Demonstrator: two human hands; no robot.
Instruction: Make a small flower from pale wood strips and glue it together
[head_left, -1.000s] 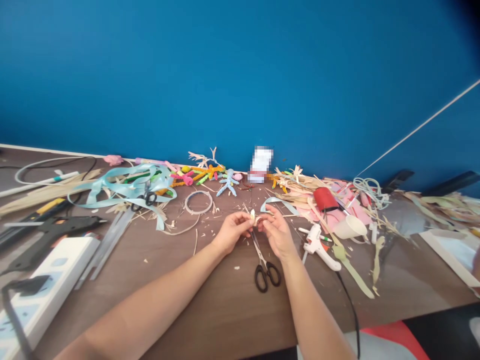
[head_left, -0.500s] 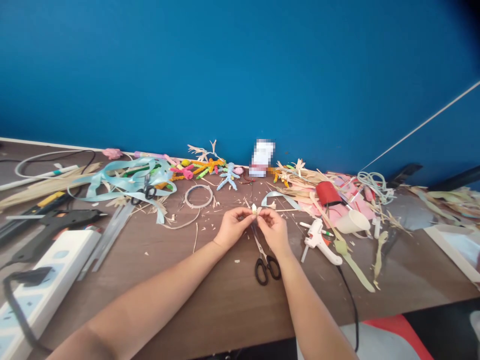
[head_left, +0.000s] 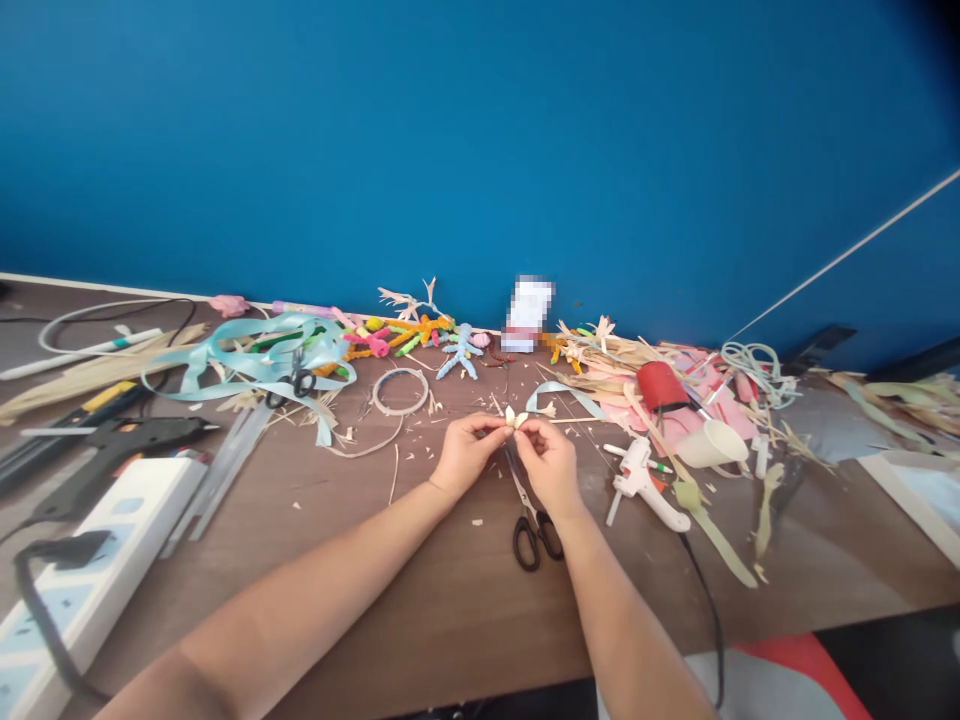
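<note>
Between my two hands is a small pale cream piece with pointed, petal-like tips [head_left: 513, 416]; its lower part is hidden by fingers. My left hand [head_left: 474, 452] pinches it from the left with thumb and forefinger. From the right, my right hand [head_left: 547, 458] pinches it the same way, the fingertips almost meeting. Scissors with black handles [head_left: 527, 543] lie on the table under the hands, blades pointing away from me and partly covered by the right hand. Small pale scraps [head_left: 409, 457] are scattered around.
On the left lie light-blue ribbon [head_left: 214, 365], a black glue gun [head_left: 112, 450], clear glue sticks [head_left: 225, 470] and a white power strip [head_left: 142, 510]. To the right are a white glue gun [head_left: 646, 485], a red spool [head_left: 661, 387], a cream cup [head_left: 712, 445] and dried strips [head_left: 592, 360].
The pale piece now shows two spread tips instead of one upright point. Both hands keep their pinch in nearly the same place, and the view has shifted slightly.
</note>
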